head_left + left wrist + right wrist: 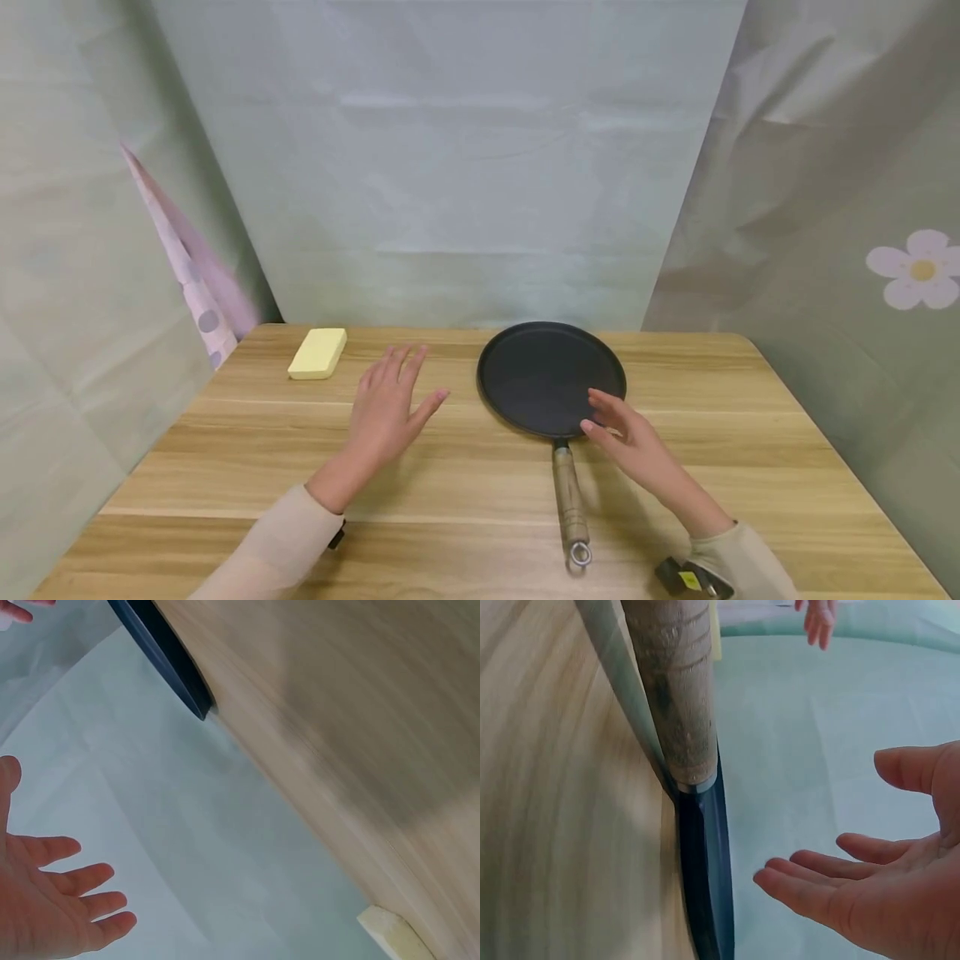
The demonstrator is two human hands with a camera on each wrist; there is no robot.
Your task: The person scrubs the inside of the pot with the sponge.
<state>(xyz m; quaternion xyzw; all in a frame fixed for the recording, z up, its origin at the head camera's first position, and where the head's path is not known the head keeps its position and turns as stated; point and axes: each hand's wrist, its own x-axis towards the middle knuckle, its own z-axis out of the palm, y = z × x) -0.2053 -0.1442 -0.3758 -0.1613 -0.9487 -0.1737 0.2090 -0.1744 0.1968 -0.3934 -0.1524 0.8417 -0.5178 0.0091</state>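
Observation:
A flat black pan (543,375) with a wooden handle (570,500) lies on the table, its handle toward the front edge. My right hand (637,446) hovers over the pan's lower right side, fingers spread and holding nothing; the right wrist view shows this hand (885,877) beside the handle (675,697), not touching it. My left hand (386,412) is above the table between the pan and a pale yellow block (318,354), fingers spread. In the left wrist view the left hand (56,900) is empty, with the pan (169,656) and the block (394,934) apart from it.
The wooden table (450,517) has its far edge against a pale hanging cloth (465,167). More cloth hangs at both sides, with a flower print (922,269) on the right. The yellow block lies near the far left corner.

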